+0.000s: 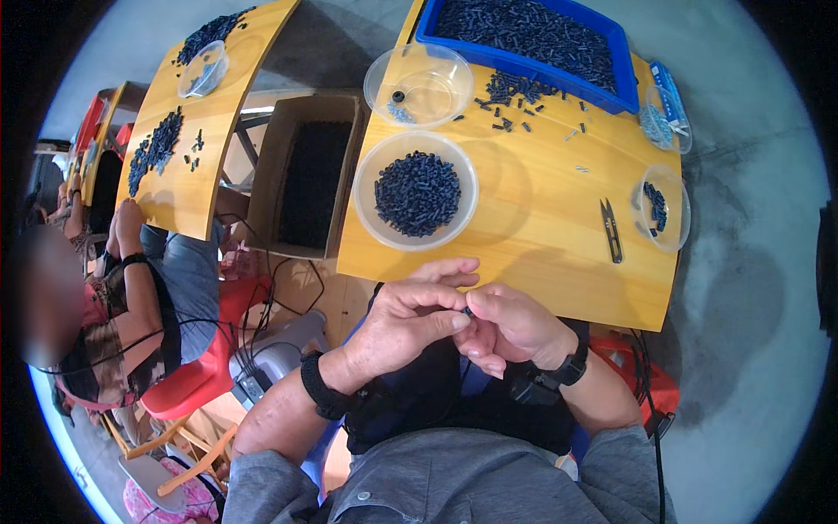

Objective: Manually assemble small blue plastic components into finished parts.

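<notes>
A: Item one, far left?
B: A seated co-worker [131,323] at a neighbouring curved yellow wooden table [218,131], with heaps of small dark cylindrical pieces [155,148] and a clear plastic dish [203,70] on it.

A: Next?
B: An open brown cardboard box [305,170] with dark contents, standing in the gap between the two tables.

A: On the person's own yellow wooden table [541,253]?
B: A clear round plastic bowl [415,190], heaped with small dark blue-black cylindrical parts [417,194]. Behind it, a second clear bowl [419,85], almost empty, holding one black ring and a few pale bits. A blue plastic tray [532,39] packed with the same parts, some spilled just beside it. Thread snips [611,230], then a small clear cup [661,208] with a few parts.

A: The hands?
B: Left hand [403,321] and right hand [511,327] meet just below the table's near edge, fingertips pressed together, pinching one tiny dark part [468,310] between them.

A: Progress?
B: Judged midway at best: the tray is full and the near bowl is well filled.

A: Unclear entries?
B: The pinched part is mostly covered by fingers; which bowl holds finished pieces cannot be told. The tray's far end is cut off.
</notes>
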Demonstrator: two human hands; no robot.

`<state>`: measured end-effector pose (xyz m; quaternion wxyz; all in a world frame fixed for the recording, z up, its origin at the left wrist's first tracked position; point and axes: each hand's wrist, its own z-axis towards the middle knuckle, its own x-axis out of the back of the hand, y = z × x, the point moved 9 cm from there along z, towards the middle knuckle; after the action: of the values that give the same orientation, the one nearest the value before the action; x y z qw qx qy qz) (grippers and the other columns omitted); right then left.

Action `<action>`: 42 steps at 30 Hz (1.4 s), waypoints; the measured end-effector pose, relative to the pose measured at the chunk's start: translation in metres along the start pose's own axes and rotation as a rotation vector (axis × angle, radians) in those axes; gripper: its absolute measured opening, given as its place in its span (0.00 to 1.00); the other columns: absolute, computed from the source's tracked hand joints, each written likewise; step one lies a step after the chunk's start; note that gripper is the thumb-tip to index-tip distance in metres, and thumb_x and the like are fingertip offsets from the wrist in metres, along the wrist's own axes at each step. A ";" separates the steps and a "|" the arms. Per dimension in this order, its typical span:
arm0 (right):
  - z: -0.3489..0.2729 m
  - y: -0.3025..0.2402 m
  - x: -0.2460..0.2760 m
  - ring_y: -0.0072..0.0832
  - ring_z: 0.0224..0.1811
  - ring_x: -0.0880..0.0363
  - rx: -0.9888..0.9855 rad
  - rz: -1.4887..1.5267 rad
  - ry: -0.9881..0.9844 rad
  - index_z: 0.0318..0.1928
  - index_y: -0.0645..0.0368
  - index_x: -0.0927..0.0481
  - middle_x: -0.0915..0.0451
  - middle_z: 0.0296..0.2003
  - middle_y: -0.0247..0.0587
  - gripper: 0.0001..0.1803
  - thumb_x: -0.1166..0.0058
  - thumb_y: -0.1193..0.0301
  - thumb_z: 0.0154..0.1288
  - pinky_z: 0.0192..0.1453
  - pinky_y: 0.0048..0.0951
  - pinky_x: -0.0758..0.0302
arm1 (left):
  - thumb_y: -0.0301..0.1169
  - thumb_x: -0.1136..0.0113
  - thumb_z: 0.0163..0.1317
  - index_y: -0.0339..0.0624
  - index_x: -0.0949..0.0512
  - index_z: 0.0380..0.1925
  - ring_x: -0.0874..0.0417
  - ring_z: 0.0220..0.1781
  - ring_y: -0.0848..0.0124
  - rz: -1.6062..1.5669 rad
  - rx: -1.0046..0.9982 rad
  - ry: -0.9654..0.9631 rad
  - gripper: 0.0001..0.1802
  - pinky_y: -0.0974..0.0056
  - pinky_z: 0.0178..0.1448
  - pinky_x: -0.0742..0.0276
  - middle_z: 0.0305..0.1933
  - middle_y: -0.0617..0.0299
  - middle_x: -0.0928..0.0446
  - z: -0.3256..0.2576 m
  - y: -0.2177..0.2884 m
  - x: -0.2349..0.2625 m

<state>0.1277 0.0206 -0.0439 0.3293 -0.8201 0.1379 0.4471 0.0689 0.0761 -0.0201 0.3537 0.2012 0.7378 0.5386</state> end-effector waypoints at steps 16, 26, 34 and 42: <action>0.005 0.011 0.000 0.22 0.07 0.34 -0.043 0.058 0.003 0.24 0.57 0.30 0.33 0.13 0.34 0.31 0.62 0.41 0.68 0.08 0.22 0.34 | 0.18 0.44 0.59 0.36 0.18 0.31 0.33 0.65 0.66 -0.165 0.210 0.003 0.06 0.60 0.60 0.30 0.57 0.51 0.27 -0.001 -0.001 -0.004; 0.011 0.022 -0.003 0.21 0.05 0.37 -0.118 0.158 0.247 0.19 0.52 0.38 0.40 0.09 0.28 0.27 0.65 0.48 0.70 0.08 0.27 0.32 | 0.17 0.45 0.59 0.35 0.18 0.34 0.32 0.65 0.64 -0.112 0.229 0.029 0.07 0.59 0.64 0.34 0.58 0.51 0.27 -0.002 -0.004 0.000; 0.019 0.024 -0.014 0.16 0.05 0.43 -0.002 0.301 0.297 0.31 0.57 0.30 0.46 0.09 0.24 0.23 0.63 0.50 0.71 0.09 0.26 0.32 | 0.15 0.44 0.56 0.36 0.18 0.35 0.33 0.66 0.63 -0.110 0.202 0.060 0.09 0.61 0.64 0.34 0.54 0.54 0.24 -0.004 -0.006 0.007; -0.032 -0.024 0.028 0.17 0.13 0.35 0.301 -0.344 0.483 0.26 0.56 0.28 0.35 0.15 0.27 0.19 0.60 0.58 0.71 0.18 0.22 0.31 | 0.18 0.43 0.58 0.38 0.27 0.54 0.30 0.63 0.65 -0.329 0.232 0.074 0.22 0.60 0.62 0.31 0.59 0.55 0.29 -0.003 -0.031 -0.013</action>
<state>0.1763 0.0194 -0.0445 0.4753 -0.8557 0.1362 0.1525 0.0779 0.0550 -0.0445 0.3839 0.0971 0.8303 0.3922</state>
